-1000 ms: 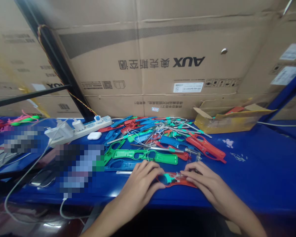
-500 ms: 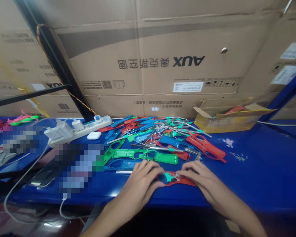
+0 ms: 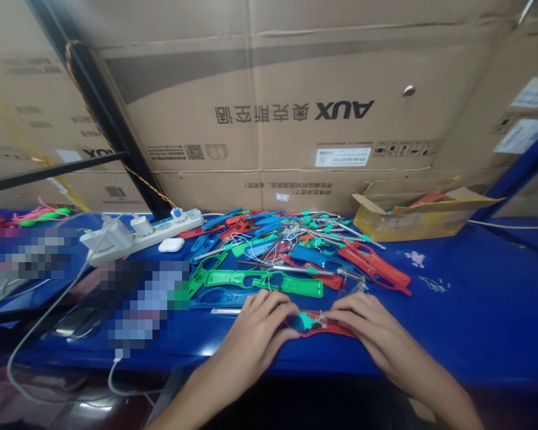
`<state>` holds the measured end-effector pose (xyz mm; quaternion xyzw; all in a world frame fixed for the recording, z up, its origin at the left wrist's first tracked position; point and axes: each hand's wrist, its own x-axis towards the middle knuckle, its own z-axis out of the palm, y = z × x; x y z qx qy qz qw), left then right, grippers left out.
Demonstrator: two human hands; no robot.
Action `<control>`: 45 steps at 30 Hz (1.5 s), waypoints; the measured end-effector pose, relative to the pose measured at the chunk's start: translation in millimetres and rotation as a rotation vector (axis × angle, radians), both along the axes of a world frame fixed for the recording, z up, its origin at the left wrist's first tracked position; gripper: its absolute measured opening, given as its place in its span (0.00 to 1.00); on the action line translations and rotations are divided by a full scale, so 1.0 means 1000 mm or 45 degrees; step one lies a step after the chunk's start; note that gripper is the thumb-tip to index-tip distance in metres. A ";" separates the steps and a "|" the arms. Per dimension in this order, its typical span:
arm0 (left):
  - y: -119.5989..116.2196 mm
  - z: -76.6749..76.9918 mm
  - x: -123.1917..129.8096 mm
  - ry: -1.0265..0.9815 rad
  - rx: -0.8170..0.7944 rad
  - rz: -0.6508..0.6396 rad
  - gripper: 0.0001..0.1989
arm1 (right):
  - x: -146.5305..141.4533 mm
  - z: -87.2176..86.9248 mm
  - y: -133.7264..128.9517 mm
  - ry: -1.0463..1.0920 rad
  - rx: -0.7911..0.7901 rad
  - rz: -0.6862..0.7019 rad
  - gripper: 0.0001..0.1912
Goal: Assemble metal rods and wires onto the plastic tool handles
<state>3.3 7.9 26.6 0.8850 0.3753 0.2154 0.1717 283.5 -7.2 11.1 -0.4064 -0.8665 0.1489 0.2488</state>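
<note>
Close to the table's front edge lies a red lighter casing (image 3: 336,328), its inner side facing up. A teal trigger piece (image 3: 305,322) and thin white wires show in it. My left hand (image 3: 269,316) pinches the casing's left end, by the finger hole. The other end is gripped by my right hand (image 3: 367,316), whose fingertips press down near the wires and partly hide that side. Just beyond my hands lie an open green casing (image 3: 291,284), a blue casing (image 3: 224,298) and a metal rod (image 3: 225,312).
A pile of red, blue and green casings (image 3: 323,258) with metal tubes spreads behind my hands. To its right stands an open cardboard box (image 3: 412,222). On the left are a power strip (image 3: 161,230), a white earphone case (image 3: 171,245) and cables. Large cartons (image 3: 287,71) line the back.
My right hand's fingers have shifted very slightly to the right along the casing. The left hand and the casing look unmoved.
</note>
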 end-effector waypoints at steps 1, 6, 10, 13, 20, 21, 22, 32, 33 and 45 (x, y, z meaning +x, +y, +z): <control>0.000 0.000 0.000 0.002 -0.002 -0.003 0.09 | 0.000 0.000 0.000 -0.002 0.010 0.004 0.23; -0.001 0.001 -0.001 0.004 0.003 -0.013 0.09 | 0.000 -0.001 0.000 0.019 0.072 -0.003 0.22; 0.000 0.002 0.000 -0.004 0.014 -0.007 0.09 | 0.001 -0.001 0.000 0.019 0.112 -0.008 0.20; 0.000 0.001 0.000 -0.004 0.013 -0.004 0.08 | 0.001 0.000 0.000 0.004 0.120 -0.013 0.20; 0.000 0.000 -0.001 -0.016 0.037 -0.013 0.09 | -0.002 -0.003 0.000 -0.017 0.169 -0.045 0.16; 0.000 0.001 -0.001 -0.013 0.035 -0.008 0.09 | -0.003 -0.003 0.000 -0.018 0.170 -0.057 0.15; 0.000 0.001 -0.001 -0.010 0.034 -0.004 0.09 | -0.004 -0.003 0.000 -0.019 0.161 -0.069 0.15; 0.000 -0.003 0.001 -0.036 0.057 0.008 0.08 | -0.002 -0.003 -0.004 -0.058 0.069 -0.111 0.15; -0.001 -0.003 0.001 -0.040 0.052 0.008 0.08 | -0.001 -0.003 -0.004 -0.066 0.069 -0.113 0.16; 0.000 -0.004 0.002 -0.112 -0.032 0.043 0.08 | -0.019 0.005 -0.001 -0.219 0.014 0.000 0.24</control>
